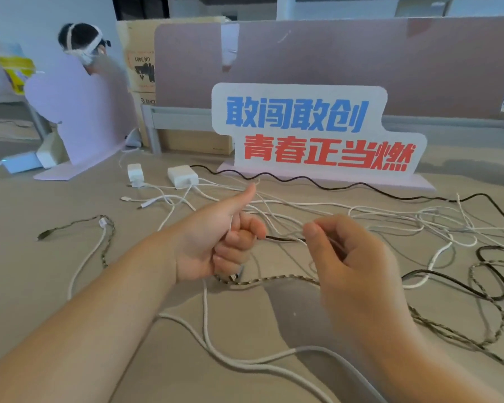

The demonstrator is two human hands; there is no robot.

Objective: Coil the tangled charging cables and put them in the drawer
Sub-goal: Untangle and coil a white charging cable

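- The left hand (213,242) curls its fingers around a thin dark cable (282,239), thumb raised.
- The right hand (352,263) pinches the same cable, held just above the table (26,271).
- Tangled white cables (405,219) sprawl behind.

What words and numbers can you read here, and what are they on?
"敢闯敢创" in blue, top row of the sign.
"青春正当燃" in red, bottom row of the same sign.
"UN 3481", blurry, on the upper cardboard box.
Print on the lower box: cut off, unreadable.
Yellow packet: too blurred to read.
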